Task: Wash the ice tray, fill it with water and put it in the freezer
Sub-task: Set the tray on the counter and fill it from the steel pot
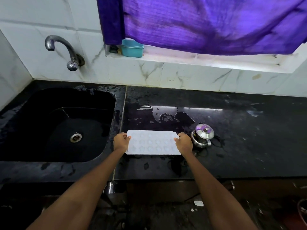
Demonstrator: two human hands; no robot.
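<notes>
While both arms reach forward over the black surface (232,146), we see the white ice tray (152,142) held level between the two hands, just right of the sink (20,117). Our left hand (120,142) closes its grip on the tray's left short edge, thumb on top near the far corner and fingers curled under. Our right hand (184,142) grips the right short edge the same way, thumb lying over the rim. We cannot tell whether the tray rests on the surface or sits slightly above it. Rows of small round pockets show faintly across the tray's top; whether they hold water is not clear.

Just beside the right hand stands a small steel pot (201,135) with a knobbed lid. Puddles and drops of water (159,113) lie on the surface behind the tray and around the sink rim. A curved metal tap (64,50) is fixed to the tiled wall above the sink. On the window ledge sits a teal plastic box (132,48), partly covered by a purple curtain (207,22).
</notes>
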